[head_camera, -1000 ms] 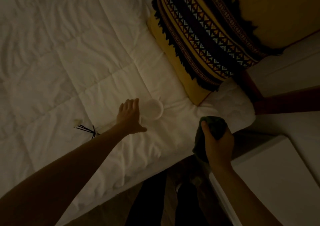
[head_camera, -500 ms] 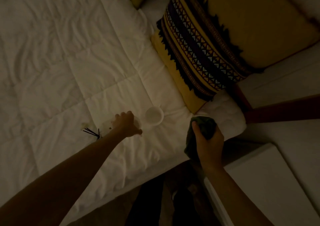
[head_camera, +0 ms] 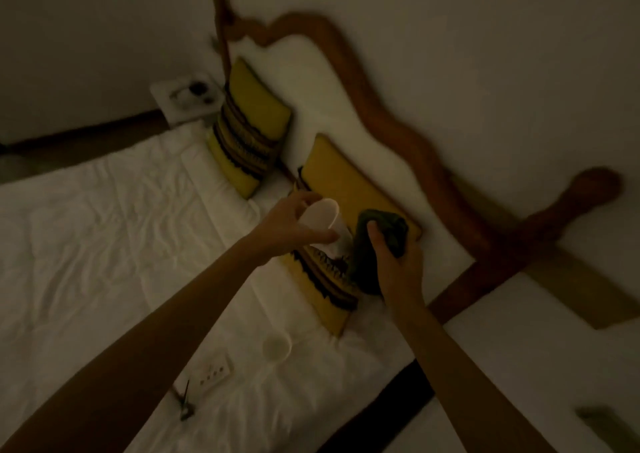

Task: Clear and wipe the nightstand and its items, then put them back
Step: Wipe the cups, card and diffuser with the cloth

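The left hand point(head_camera: 294, 224) grips a white cup point(head_camera: 320, 222), tilted, lifted off the bed point(head_camera: 104, 244) where it lay a moment ago; another cup point(head_camera: 277, 346) remains there. The right hand point(head_camera: 398, 262) clutches a dark green cloth point(head_camera: 377, 230) beside it.

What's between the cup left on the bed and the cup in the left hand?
Head view: only white bedding and a corner of the near yellow pillow lie between the resting cup and the held cup in the left hand.
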`<action>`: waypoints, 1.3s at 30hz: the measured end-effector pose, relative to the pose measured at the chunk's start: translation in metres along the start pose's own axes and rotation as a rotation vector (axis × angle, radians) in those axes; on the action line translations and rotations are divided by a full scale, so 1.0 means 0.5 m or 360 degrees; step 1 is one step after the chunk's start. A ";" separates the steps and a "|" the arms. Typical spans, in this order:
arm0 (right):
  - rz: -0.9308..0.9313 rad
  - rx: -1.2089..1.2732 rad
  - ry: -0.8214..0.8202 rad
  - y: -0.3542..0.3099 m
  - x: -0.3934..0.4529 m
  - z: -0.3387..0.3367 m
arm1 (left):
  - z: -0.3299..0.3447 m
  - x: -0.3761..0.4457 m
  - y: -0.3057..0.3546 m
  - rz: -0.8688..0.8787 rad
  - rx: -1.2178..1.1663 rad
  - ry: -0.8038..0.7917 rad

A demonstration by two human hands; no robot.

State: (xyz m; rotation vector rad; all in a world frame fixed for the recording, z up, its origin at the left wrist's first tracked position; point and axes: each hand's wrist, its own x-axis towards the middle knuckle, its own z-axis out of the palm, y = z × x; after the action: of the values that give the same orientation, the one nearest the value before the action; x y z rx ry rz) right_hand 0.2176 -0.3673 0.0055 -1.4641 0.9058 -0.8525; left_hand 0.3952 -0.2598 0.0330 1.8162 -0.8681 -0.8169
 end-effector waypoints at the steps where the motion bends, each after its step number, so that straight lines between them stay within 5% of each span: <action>1: -0.0053 0.0046 -0.0010 -0.037 0.007 -0.008 | 0.001 -0.001 0.042 0.0057 -0.0044 -0.0005; 6: -0.0527 0.0132 0.0153 -0.249 0.028 -0.068 | 0.030 -0.014 0.257 0.0481 -0.0408 0.0117; 11: -0.0882 0.0291 0.0328 -0.402 0.029 -0.102 | 0.066 -0.018 0.428 0.0621 -0.0904 0.0157; 18: -0.1337 0.0262 0.0427 -0.530 0.026 -0.152 | 0.092 -0.038 0.603 0.0747 -0.0750 0.0124; 25: -0.0921 0.0592 0.0477 -0.599 0.056 -0.241 | 0.142 -0.048 0.656 0.0983 -0.0822 -0.0075; 30: -0.1265 0.0331 0.0393 -0.581 0.010 -0.210 | 0.158 -0.038 0.689 0.0924 -0.0757 -0.0148; 36: -0.0988 0.0606 0.0523 -0.624 0.056 -0.261 | 0.179 -0.035 0.685 0.0751 -0.1172 -0.0279; 39: -0.1124 0.0397 0.0499 -0.593 0.053 -0.251 | 0.176 -0.026 0.678 0.0724 -0.1244 -0.0267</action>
State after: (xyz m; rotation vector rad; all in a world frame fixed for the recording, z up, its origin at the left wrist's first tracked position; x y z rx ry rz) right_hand 0.1363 -0.4324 0.3112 -1.4586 0.4609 -1.6878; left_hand 0.2437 -0.3963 0.3181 0.8390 -0.8582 -0.8538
